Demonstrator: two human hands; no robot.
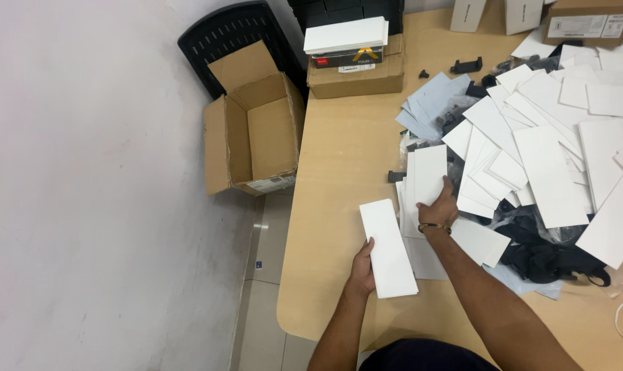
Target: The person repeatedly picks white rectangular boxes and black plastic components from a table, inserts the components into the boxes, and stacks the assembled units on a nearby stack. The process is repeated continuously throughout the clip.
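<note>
Many white boxes [549,172] across a tan table [339,172].

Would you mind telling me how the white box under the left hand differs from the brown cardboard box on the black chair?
The white box is long, flat and closed; the cardboard box is deep, with its flaps open. The white box lies on the table, steadied by the left hand, while the cardboard box sits tipped on the chair, untouched. Both look like plain card.
</note>
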